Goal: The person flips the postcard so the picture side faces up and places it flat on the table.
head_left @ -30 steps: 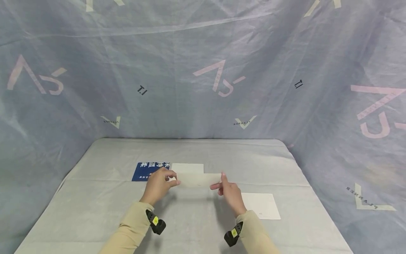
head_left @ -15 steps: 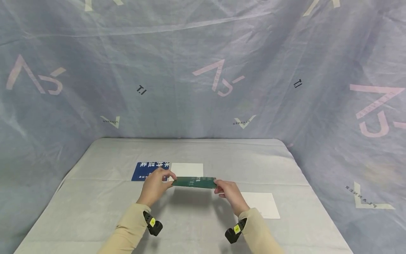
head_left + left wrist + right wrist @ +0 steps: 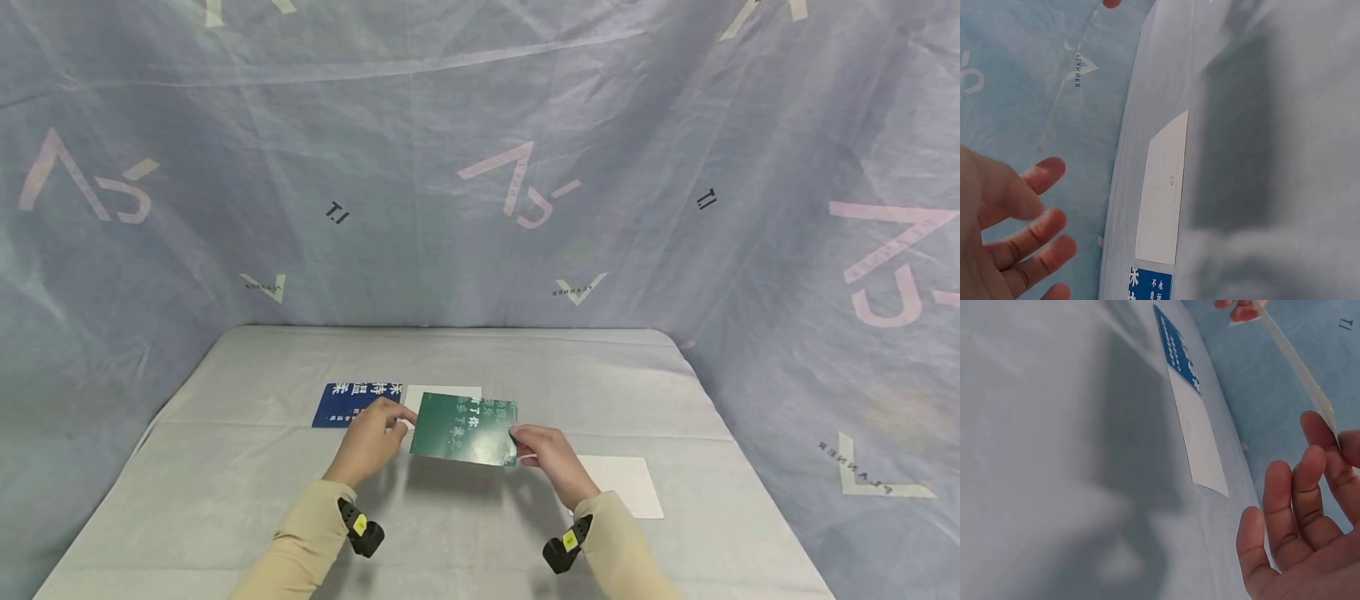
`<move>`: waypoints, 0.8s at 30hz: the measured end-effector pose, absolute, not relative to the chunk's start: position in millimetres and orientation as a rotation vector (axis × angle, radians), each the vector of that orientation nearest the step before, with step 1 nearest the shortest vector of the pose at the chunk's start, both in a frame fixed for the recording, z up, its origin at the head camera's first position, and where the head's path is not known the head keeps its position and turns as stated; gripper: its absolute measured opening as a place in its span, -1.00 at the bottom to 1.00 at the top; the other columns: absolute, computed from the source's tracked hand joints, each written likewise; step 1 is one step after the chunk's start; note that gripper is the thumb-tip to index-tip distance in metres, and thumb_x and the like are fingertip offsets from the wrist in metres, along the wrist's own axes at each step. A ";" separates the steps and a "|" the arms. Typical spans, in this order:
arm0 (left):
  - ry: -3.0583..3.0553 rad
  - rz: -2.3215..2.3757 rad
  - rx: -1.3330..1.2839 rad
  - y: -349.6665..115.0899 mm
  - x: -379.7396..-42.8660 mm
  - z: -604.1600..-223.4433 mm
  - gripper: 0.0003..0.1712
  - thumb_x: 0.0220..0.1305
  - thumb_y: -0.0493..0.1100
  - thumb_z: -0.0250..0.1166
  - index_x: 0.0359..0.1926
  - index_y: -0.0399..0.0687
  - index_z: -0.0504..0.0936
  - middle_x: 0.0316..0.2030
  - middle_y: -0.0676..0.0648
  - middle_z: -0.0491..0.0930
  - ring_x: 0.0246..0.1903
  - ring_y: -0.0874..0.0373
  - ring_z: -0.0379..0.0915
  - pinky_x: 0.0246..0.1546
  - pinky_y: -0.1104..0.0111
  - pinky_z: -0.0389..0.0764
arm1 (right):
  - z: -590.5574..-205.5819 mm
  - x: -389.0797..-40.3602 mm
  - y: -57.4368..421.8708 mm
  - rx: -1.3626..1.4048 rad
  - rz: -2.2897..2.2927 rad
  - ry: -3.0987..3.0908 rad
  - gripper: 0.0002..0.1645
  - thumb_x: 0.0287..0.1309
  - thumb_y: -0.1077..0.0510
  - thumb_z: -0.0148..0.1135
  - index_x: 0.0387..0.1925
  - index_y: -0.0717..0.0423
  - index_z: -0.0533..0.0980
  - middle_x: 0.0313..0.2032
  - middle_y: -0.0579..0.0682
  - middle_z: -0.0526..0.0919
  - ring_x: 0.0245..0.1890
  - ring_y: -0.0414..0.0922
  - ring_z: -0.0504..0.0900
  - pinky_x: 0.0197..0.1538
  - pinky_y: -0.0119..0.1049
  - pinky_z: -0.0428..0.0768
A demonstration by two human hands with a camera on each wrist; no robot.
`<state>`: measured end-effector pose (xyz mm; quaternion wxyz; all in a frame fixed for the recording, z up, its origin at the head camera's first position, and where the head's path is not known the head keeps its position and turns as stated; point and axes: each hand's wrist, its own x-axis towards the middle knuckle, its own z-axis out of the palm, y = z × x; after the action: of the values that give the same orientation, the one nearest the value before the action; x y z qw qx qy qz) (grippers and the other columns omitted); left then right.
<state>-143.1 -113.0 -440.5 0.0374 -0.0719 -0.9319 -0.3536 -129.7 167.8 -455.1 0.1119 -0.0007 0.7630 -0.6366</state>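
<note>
A green card with white characters is held above the table, its printed face tilted up toward the head camera. My right hand pinches its right edge between thumb and index finger, the other fingers loosely bent, as the right wrist view shows. My left hand is at the card's left edge, with the index fingertip right at that edge and the thumb apart from it. In the left wrist view the left hand's fingers are loosely bent, and the card shows only as a thin edge.
A blue card with white characters lies flat at the back left of the cloth-covered table. Beside it lies a white card, partly hidden by the green one. Another white card lies behind the right wrist. Grey printed curtains enclose the table.
The held card has turned from its white side, past nearly edge-on, to its green face. The right fingers have regripped its right edge; the left thumb and index finger have come apart.
</note>
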 end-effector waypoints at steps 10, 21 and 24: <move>-2.874 -1.073 -0.186 -102.2 -145.3 -444.2 -0.74 0.34 0.07 0.37 -0.38 0.03 0.72 -0.15 -0.03 0.57 -0.16 0.04 0.54 -0.13 0.09 0.56 | -458.8 -128.1 170.0 0.026 -1.769 2.406 -0.62 0.46 0.07 0.13 -0.11 0.33 0.67 -0.38 -0.05 0.61 -0.25 -0.08 0.58 0.00 -0.03 0.54; -2.848 -1.049 -0.192 -90.1 -143.8 -448.5 -0.76 0.29 0.01 0.42 -0.43 0.00 0.71 -0.18 -0.08 0.58 -0.23 0.05 0.52 -0.21 0.13 0.56 | -458.4 -127.9 174.9 -0.002 -1.645 2.564 -0.65 0.42 -0.05 0.21 -0.24 0.12 0.73 -0.22 -0.05 0.72 -0.05 -0.08 0.58 0.12 0.05 0.48; -2.844 -1.046 -0.205 -87.7 -142.5 -449.0 -0.76 0.29 0.01 0.42 -0.44 0.00 0.70 -0.17 -0.08 0.59 -0.23 0.04 0.53 -0.22 0.12 0.58 | -460.1 -128.3 177.7 -0.016 -1.632 2.601 -0.68 0.39 -0.06 0.25 -0.29 0.08 0.74 -0.21 -0.08 0.75 0.00 -0.09 0.60 0.15 0.08 0.47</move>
<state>-142.5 -87.7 -449.0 0.0521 -0.0673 -0.9352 -0.3438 -128.3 177.7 -460.1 0.0353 -0.0052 0.8466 -0.5310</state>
